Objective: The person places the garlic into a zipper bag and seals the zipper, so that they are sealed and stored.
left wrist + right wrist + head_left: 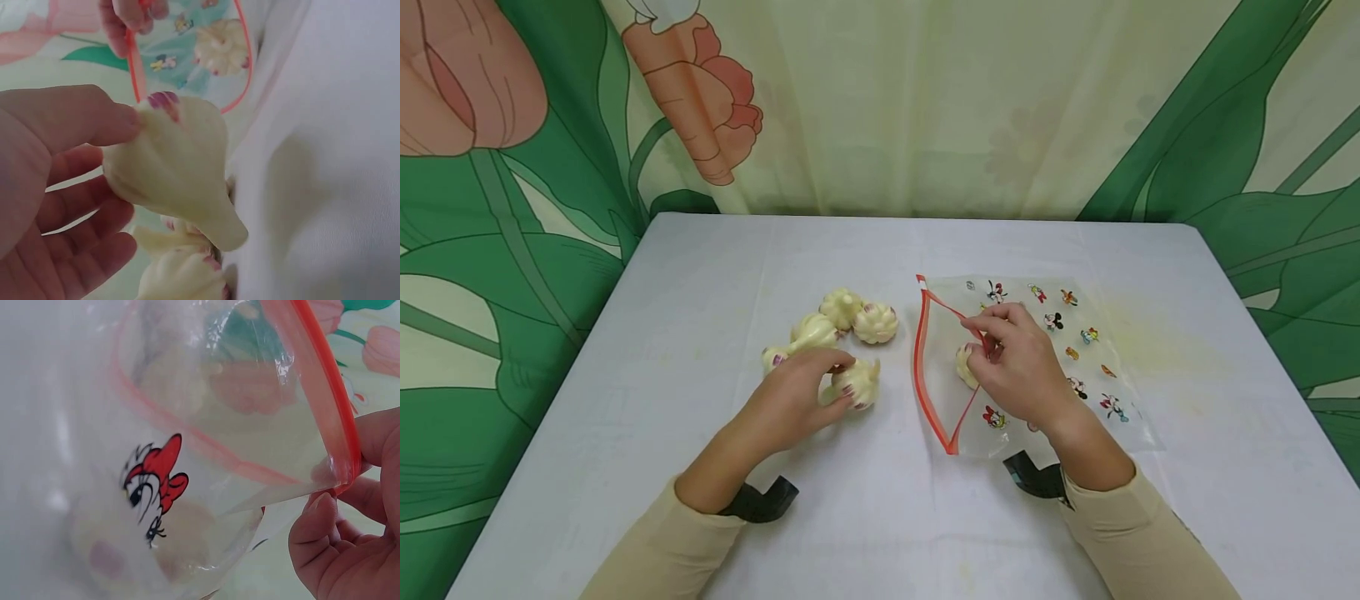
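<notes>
My left hand [793, 404] pinches a garlic bulb [861, 385] between thumb and fingers. In the left wrist view this bulb [178, 156] hangs above the white cloth, its stem pointing down and its shadow beside it. My right hand [1022, 367] pinches the red zip edge of a clear bag printed with cartoon figures [919, 367]. The bag's mouth gapes toward the left hand; the right wrist view shows the red strip [340, 406] between thumb and fingers. Another garlic bulb [222, 47] lies inside the bag, partly covered by the right hand in the head view.
Several more garlic bulbs [815, 332] sit grouped just beyond the left hand, one partly behind it. A white cloth [865, 517] covers the table, whose far edge meets a flower-patterned curtain [880, 108]. Black straps [763, 502] stick out at both wrists.
</notes>
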Demonstrator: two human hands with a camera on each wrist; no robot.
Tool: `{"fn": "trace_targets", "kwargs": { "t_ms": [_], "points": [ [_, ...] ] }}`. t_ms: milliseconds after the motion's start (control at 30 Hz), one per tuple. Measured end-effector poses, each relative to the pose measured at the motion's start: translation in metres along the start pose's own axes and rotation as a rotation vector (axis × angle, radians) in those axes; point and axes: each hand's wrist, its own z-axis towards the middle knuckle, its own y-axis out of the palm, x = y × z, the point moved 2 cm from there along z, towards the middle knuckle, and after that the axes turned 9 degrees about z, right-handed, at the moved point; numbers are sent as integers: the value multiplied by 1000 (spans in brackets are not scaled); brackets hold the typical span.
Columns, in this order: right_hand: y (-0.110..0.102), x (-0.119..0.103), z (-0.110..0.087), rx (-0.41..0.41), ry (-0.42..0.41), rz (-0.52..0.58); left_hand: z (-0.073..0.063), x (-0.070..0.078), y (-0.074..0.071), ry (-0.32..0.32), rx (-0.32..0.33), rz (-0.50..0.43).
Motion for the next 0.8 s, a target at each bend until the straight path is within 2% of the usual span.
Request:
{"fn": "trace_targets", "kwargs": {
  "t_ms": [133, 300, 500, 800],
  "points": [
    [0, 0, 0, 5, -7, -5, 8, 4, 2, -10, 36, -59],
    [1, 0, 0, -1, -13, -4, 19, 10, 8, -40, 5, -170],
    [2, -1, 0, -4, -14, -15, 34, 17, 20, -40, 17, -305],
    [4, 0, 1, -6, -22, -27, 54, 31, 46, -124, -75, -475]
  ]
}}
